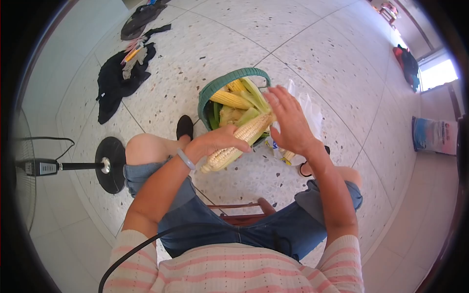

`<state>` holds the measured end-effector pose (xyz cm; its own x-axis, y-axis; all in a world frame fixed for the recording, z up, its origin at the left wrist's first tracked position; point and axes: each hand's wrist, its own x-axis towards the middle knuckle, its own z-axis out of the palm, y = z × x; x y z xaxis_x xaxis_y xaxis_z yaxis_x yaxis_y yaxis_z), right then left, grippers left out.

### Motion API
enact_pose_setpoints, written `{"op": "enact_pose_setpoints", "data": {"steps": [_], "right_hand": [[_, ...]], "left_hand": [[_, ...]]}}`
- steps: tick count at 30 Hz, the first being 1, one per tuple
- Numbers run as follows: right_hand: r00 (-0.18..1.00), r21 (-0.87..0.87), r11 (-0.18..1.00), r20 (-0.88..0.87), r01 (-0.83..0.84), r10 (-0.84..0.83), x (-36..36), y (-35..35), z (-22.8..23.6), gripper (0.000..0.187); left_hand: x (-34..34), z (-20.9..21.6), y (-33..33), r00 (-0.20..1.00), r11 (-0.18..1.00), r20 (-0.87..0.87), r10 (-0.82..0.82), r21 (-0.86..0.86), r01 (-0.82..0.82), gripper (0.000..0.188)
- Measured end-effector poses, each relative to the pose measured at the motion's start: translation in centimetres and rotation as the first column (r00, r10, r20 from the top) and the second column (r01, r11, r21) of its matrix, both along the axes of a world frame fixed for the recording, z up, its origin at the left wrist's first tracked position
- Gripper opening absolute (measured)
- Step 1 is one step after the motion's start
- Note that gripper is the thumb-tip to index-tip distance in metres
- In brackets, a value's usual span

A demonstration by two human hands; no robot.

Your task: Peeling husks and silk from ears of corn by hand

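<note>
My left hand (pixel 218 140) is wrapped round an ear of corn (pixel 251 128), which lies slanted with its bare kernels facing up and green husk along its lower side. At the ear's far tip is my right hand (pixel 291 118), fingers stretched out and raised beside the silk. I cannot tell whether its palm touches the tip. Just beyond, a green woven basket (pixel 205 105) with a tall handle holds more corn ears (pixel 229 99) and loose pale husks (pixel 251 93). To its right stands a white plastic bag (pixel 310 110), partly hidden behind my right hand.
On the left stands a fan with a round black base (pixel 110 166). Dark clothes (pixel 122 80) lie on the speckled tile floor at the far left. A blue and white sack (pixel 435 136) leans by the right wall. Below me shows a reddish-brown wooden stool (pixel 242 218).
</note>
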<state>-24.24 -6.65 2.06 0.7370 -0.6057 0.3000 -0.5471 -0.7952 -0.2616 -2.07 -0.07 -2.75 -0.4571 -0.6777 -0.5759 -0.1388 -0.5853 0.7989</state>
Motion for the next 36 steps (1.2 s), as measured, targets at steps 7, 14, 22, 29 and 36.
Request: {"op": "enact_pose_setpoints", "data": {"steps": [7,14,22,29,36], "right_hand": [[0.979,0.064,0.977,0.028,-0.205,0.204,1.8,1.6,-4.6,0.029],[0.995,0.279,0.96,-0.092,-0.015,0.042,3.2,1.2,-7.3,0.022],[0.925,0.352,0.855,-0.141,0.38,-0.353,6.1,-1.3,-11.0,0.018],[0.93,0.486,0.797,-0.116,0.36,-0.35,6.4,-2.1,-5.7,0.028],[0.89,0.634,0.633,-0.226,0.444,-0.397,5.3,-2.4,-11.0,0.022]], "left_hand": [[-0.4,0.8,0.2,0.972,0.944,-0.207,-0.115,0.283,0.172,0.035],[-0.6,-0.5,1.3,0.948,0.902,-0.258,0.189,0.427,-0.063,0.042],[-4.3,-2.1,0.1,0.658,0.727,-0.34,0.672,0.473,-0.499,0.044],[-1.9,-0.4,-0.8,0.758,0.722,-0.066,0.648,-0.261,-0.64,0.035],[1.4,3.4,0.2,0.626,0.493,-0.364,0.689,-0.397,-0.774,0.027]]}}
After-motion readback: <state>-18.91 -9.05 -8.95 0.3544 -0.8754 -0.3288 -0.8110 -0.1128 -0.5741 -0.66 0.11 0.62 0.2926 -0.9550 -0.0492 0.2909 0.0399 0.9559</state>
